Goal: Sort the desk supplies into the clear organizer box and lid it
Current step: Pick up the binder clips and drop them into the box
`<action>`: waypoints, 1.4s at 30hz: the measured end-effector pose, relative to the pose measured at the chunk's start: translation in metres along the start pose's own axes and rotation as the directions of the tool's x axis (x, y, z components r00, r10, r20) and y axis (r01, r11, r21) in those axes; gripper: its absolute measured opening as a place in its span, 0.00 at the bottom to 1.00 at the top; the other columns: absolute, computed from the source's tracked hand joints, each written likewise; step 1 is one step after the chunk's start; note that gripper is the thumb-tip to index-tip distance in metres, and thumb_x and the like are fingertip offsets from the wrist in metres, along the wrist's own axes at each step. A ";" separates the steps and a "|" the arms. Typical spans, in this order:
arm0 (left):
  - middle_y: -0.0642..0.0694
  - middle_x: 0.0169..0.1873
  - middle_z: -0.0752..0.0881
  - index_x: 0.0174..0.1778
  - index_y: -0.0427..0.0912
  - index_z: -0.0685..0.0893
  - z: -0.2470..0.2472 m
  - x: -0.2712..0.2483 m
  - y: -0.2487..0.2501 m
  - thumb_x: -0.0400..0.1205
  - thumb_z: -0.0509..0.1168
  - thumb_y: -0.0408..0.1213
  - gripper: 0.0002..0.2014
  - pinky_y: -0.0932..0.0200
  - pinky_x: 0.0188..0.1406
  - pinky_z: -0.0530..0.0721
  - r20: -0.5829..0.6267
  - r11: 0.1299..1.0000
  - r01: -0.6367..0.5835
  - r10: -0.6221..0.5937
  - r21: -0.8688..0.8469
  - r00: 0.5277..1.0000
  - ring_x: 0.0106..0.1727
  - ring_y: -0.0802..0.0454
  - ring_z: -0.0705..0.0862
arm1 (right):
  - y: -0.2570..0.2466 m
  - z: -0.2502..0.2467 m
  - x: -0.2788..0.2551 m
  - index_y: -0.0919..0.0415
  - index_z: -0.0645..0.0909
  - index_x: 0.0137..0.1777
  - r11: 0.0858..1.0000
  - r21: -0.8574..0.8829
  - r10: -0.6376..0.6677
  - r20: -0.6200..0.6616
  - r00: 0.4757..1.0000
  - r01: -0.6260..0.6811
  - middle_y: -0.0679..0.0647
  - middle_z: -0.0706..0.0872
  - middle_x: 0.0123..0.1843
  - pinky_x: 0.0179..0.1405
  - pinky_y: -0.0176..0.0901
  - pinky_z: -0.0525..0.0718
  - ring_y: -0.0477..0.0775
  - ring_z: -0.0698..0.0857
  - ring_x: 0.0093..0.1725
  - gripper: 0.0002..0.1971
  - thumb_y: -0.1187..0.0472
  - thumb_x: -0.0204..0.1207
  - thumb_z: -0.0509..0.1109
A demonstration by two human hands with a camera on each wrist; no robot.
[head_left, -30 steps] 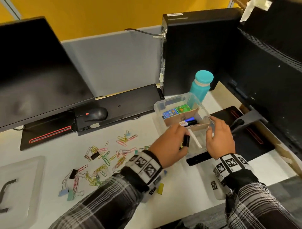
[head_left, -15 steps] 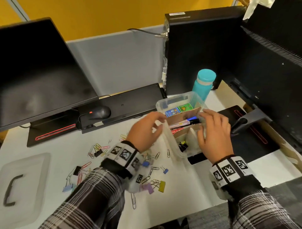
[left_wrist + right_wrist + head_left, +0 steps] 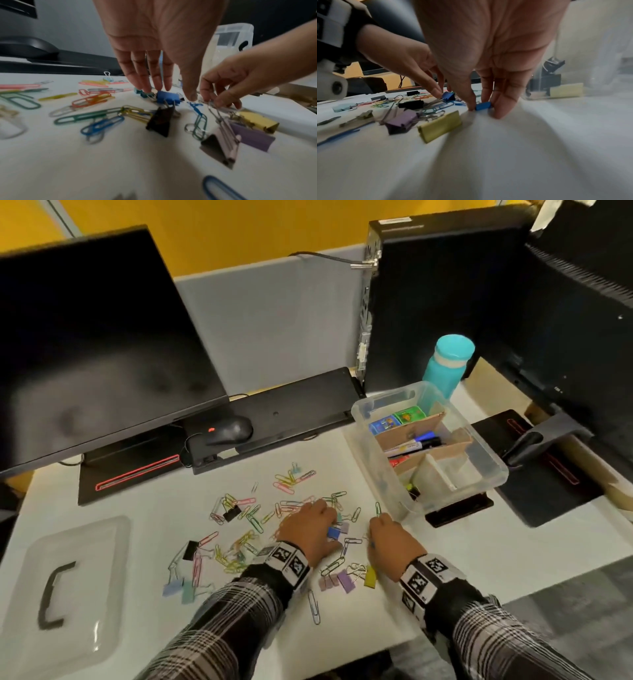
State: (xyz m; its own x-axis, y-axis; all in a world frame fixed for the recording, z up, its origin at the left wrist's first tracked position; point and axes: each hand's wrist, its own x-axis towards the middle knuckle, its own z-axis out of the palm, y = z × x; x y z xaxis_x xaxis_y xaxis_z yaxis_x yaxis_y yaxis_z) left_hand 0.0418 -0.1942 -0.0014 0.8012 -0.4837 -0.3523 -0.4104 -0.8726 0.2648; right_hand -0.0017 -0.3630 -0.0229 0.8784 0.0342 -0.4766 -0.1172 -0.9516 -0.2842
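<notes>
Clear organizer box (image 3: pixel 493 474) sitting right, far side of desk (image 3: pixel 462 556), markers (image 3: pixel 416 444) already filed, lid (image 3: pixel 65 580) lying off near left. Clips (image 3: pixel 246 515) still littering middle. Left hand (image 3: pixel 310 530) fingers straight, touching blue binder clip (image 3: pixel 167 97); right hand (image 3: pixel 390 546) pinching small blue clip (image 3: pixel 483 105). Roughly half remaining.

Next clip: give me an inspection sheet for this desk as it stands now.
Surface: white desk.
Job's things: box open, markers inside; lid off at far left; paper clips and binder clips loose.
Clutter: teal bottle.
Hands: left hand touches a blue clip; right hand pinches a small blue clip.
Cables: mouse cable.
Surroundings: monitor, mouse, computer tower.
</notes>
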 end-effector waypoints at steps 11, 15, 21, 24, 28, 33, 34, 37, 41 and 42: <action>0.46 0.52 0.75 0.51 0.43 0.77 0.006 -0.009 -0.028 0.75 0.68 0.41 0.12 0.52 0.45 0.81 -0.157 0.929 0.034 -0.098 -0.369 0.983 0.46 0.45 0.80 | -0.014 0.003 0.008 0.59 0.70 0.45 0.934 0.340 -0.064 -0.128 0.990 0.104 0.57 0.70 0.50 0.48 0.44 0.75 0.57 0.76 0.43 0.04 0.63 0.77 0.64; 0.45 0.55 0.74 0.49 0.44 0.76 -0.011 -0.008 -0.049 0.73 0.72 0.34 0.13 0.51 0.48 0.83 -0.170 0.763 0.167 -0.342 -0.624 0.924 0.43 0.48 0.80 | -0.025 -0.002 0.023 0.59 0.67 0.43 0.936 0.346 0.004 -0.183 0.983 0.060 0.59 0.71 0.49 0.46 0.44 0.71 0.55 0.73 0.43 0.06 0.70 0.79 0.56; 0.43 0.46 0.77 0.50 0.39 0.72 -0.023 -0.005 -0.074 0.78 0.66 0.31 0.10 0.68 0.29 0.73 -0.027 0.569 0.307 -0.502 -0.763 0.865 0.36 0.55 0.75 | -0.032 -0.012 0.031 0.56 0.65 0.48 0.939 0.340 -0.027 -0.090 0.996 0.057 0.54 0.79 0.44 0.36 0.43 0.72 0.57 0.80 0.41 0.09 0.63 0.75 0.64; 0.48 0.36 0.75 0.50 0.40 0.69 -0.023 -0.004 -0.074 0.81 0.61 0.30 0.07 0.66 0.28 0.71 0.021 0.616 0.302 -0.420 -0.728 0.907 0.33 0.56 0.72 | -0.031 -0.008 0.031 0.53 0.65 0.51 0.982 0.184 -0.039 -0.016 0.999 0.041 0.53 0.79 0.46 0.33 0.41 0.72 0.53 0.80 0.39 0.10 0.56 0.76 0.64; 0.42 0.47 0.75 0.48 0.44 0.69 -0.013 0.000 -0.062 0.79 0.58 0.28 0.07 0.55 0.42 0.74 0.018 0.761 0.255 -0.304 -0.596 0.952 0.42 0.48 0.75 | -0.030 -0.005 0.030 0.56 0.65 0.50 0.992 0.111 -0.053 0.001 0.999 0.053 0.54 0.78 0.47 0.39 0.43 0.73 0.54 0.78 0.39 0.07 0.54 0.81 0.59; 0.47 0.54 0.74 0.53 0.47 0.74 -0.005 0.007 -0.045 0.78 0.64 0.42 0.10 0.52 0.51 0.78 -0.016 0.931 0.141 -0.155 -0.338 0.988 0.51 0.46 0.80 | -0.026 -0.010 0.028 0.58 0.68 0.40 0.839 0.544 0.012 -0.039 0.999 0.011 0.53 0.76 0.35 0.33 0.44 0.70 0.50 0.73 0.32 0.10 0.55 0.81 0.57; 0.47 0.55 0.75 0.54 0.47 0.74 -0.003 0.009 -0.044 0.79 0.63 0.43 0.10 0.52 0.52 0.78 -0.049 0.968 0.095 -0.110 -0.231 0.993 0.51 0.46 0.80 | -0.027 -0.013 0.028 0.58 0.68 0.38 0.711 0.702 0.043 0.008 0.999 -0.037 0.54 0.74 0.33 0.32 0.45 0.69 0.51 0.71 0.30 0.10 0.57 0.80 0.55; 0.46 0.57 0.77 0.59 0.45 0.75 0.001 0.014 -0.041 0.80 0.63 0.46 0.14 0.51 0.54 0.77 -0.088 0.999 -0.035 0.034 -0.012 0.996 0.54 0.45 0.79 | -0.036 -0.020 0.028 0.61 0.73 0.34 0.028 0.986 0.051 0.161 0.986 -0.163 0.57 0.75 0.30 0.28 0.41 0.72 0.53 0.70 0.26 0.10 0.65 0.72 0.52; 0.46 0.56 0.79 0.59 0.45 0.75 0.004 0.016 -0.038 0.80 0.63 0.47 0.15 0.50 0.54 0.77 -0.076 0.998 -0.052 0.054 0.024 0.996 0.53 0.44 0.80 | -0.045 -0.026 0.031 0.63 0.74 0.35 -0.057 0.990 0.077 0.130 0.989 -0.125 0.58 0.79 0.30 0.28 0.43 0.81 0.51 0.75 0.23 0.11 0.66 0.79 0.56; 0.46 0.55 0.79 0.59 0.45 0.75 0.003 0.016 -0.038 0.80 0.63 0.45 0.14 0.51 0.54 0.77 -0.078 0.999 -0.047 0.049 0.024 0.996 0.52 0.44 0.80 | -0.044 -0.024 0.033 0.63 0.73 0.35 0.069 0.994 0.114 0.079 0.990 -0.087 0.58 0.78 0.29 0.29 0.43 0.80 0.51 0.74 0.23 0.12 0.64 0.80 0.59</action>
State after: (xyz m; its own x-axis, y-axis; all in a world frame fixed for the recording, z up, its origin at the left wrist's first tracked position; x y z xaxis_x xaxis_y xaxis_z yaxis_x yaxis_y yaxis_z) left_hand 0.0684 -0.1693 -0.0200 0.8116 -0.5193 -0.2676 -0.4583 -0.8501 0.2595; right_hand 0.0433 -0.3277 -0.0064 0.8200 -0.0508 -0.5702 -0.5451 0.2346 -0.8049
